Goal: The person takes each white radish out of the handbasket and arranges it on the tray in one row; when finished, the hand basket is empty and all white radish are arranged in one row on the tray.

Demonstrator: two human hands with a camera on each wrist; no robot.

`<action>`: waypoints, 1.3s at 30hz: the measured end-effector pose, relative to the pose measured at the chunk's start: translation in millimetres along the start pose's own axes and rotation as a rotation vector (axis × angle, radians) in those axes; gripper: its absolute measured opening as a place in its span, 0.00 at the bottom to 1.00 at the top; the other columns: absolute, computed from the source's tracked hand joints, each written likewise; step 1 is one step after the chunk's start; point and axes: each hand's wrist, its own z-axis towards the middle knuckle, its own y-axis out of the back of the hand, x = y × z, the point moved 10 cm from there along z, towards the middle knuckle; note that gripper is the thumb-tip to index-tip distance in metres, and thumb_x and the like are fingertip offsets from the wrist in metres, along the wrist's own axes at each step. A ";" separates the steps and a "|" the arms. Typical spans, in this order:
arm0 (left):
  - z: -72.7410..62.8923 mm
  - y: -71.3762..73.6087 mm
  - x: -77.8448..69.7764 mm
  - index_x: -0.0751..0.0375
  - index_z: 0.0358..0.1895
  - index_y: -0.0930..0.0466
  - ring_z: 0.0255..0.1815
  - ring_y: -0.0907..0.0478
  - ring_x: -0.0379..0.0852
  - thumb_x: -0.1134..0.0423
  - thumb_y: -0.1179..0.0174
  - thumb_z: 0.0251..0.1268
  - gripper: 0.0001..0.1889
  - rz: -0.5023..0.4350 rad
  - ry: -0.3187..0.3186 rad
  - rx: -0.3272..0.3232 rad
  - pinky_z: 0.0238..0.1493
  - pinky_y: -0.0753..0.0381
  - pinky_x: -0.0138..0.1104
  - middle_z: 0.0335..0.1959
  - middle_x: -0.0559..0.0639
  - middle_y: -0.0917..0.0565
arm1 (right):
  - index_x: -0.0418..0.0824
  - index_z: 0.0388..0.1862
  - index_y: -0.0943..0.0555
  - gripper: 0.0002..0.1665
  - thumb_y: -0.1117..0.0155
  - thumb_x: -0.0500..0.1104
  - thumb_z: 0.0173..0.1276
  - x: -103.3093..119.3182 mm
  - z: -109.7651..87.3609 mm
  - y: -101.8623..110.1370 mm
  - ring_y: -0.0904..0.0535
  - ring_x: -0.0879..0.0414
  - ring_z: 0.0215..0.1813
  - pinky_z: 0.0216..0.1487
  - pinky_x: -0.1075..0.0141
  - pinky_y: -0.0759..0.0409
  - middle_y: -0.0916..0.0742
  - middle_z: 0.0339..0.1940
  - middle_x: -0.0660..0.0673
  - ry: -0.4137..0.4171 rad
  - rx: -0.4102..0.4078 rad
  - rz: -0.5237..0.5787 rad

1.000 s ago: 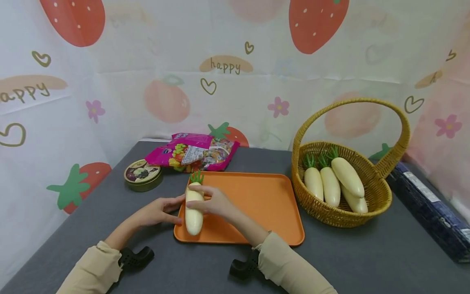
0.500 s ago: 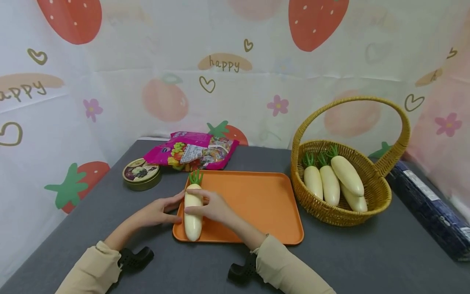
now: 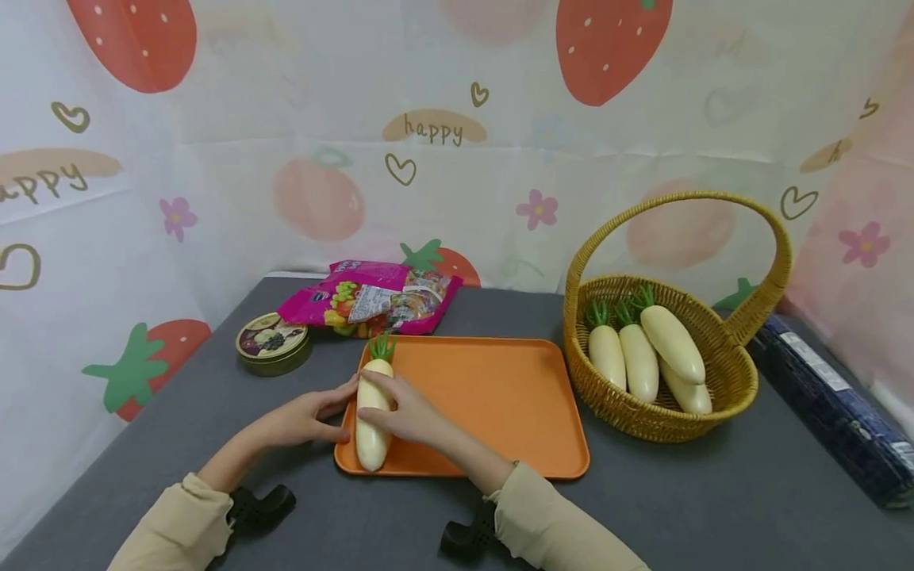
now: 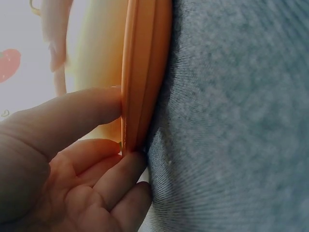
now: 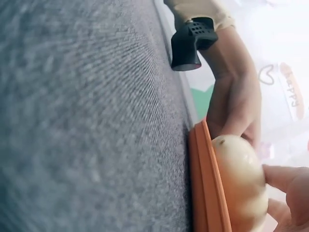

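Observation:
A white radish (image 3: 373, 444) with green leaf stubs lies lengthwise along the left side of an orange tray (image 3: 493, 396). My right hand (image 3: 403, 408) holds the radish from above, with index finger and thumb across its body. In the right wrist view, the blunt end of the radish (image 5: 236, 164) shows just above the tray rim (image 5: 205, 179). My left hand (image 3: 307, 416) stays at the tray's left edge. In the left wrist view, the thumb (image 4: 91, 106) touches the rim and other fingertips rest low against the tray's outer side.
A wicker basket (image 3: 660, 428) with several more radishes stands right of the tray. Behind the tray lies a pink snack bag (image 3: 371, 297), with a round tin (image 3: 273, 345) to its left. A dark blue long package (image 3: 835, 412) lies at the far right.
The radish has shifted slightly toward the tray's near left corner with my right hand on it. My left hand has barely moved from the tray's edge.

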 end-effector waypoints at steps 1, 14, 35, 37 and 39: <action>0.2 0.4 0.3 0.76 0.66 0.58 0.65 0.54 0.62 0.63 0.42 0.60 0.40 -0.001 0.006 -0.003 0.59 0.47 0.48 0.66 0.71 0.59 | 0.43 0.67 0.38 0.32 0.43 0.47 0.65 -1.8 -0.3 0.5 0.34 0.51 0.55 0.51 0.63 0.33 0.31 0.60 0.40 -0.011 -0.006 -0.002; -1.1 2.5 5.1 0.75 0.67 0.57 0.65 0.51 0.61 0.62 0.40 0.58 0.41 -0.014 0.073 -0.037 0.60 0.48 0.49 0.67 0.71 0.58 | 0.47 0.68 0.38 0.33 0.43 0.50 0.65 -4.8 -1.6 2.4 0.42 0.44 0.64 0.58 0.53 0.37 0.39 0.66 0.34 -0.057 -0.013 -0.048; -1.1 4.3 4.6 0.76 0.66 0.57 0.64 0.48 0.62 0.62 0.40 0.58 0.41 -0.018 0.050 -0.036 0.58 0.44 0.48 0.66 0.71 0.58 | 0.50 0.66 0.35 0.32 0.42 0.54 0.63 5.1 -8.1 23.6 0.50 0.39 0.67 0.58 0.45 0.41 0.46 0.68 0.31 -0.076 -0.088 -0.132; -0.6 3.6 5.4 0.76 0.66 0.57 0.64 0.48 0.61 0.62 0.40 0.58 0.41 -0.023 0.043 -0.031 0.58 0.44 0.47 0.67 0.71 0.59 | 0.49 0.66 0.36 0.35 0.41 0.55 0.62 9.3 -9.7 26.9 0.50 0.40 0.67 0.58 0.45 0.41 0.44 0.68 0.33 -0.054 -0.085 -0.146; 0.0 1.5 5.8 0.76 0.66 0.57 0.64 0.49 0.61 0.63 0.41 0.58 0.41 -0.035 0.033 -0.020 0.58 0.45 0.46 0.67 0.71 0.59 | 0.48 0.67 0.38 0.38 0.40 0.56 0.60 13.6 -12.5 30.5 0.48 0.45 0.67 0.59 0.48 0.41 0.40 0.68 0.38 -0.033 -0.080 -0.155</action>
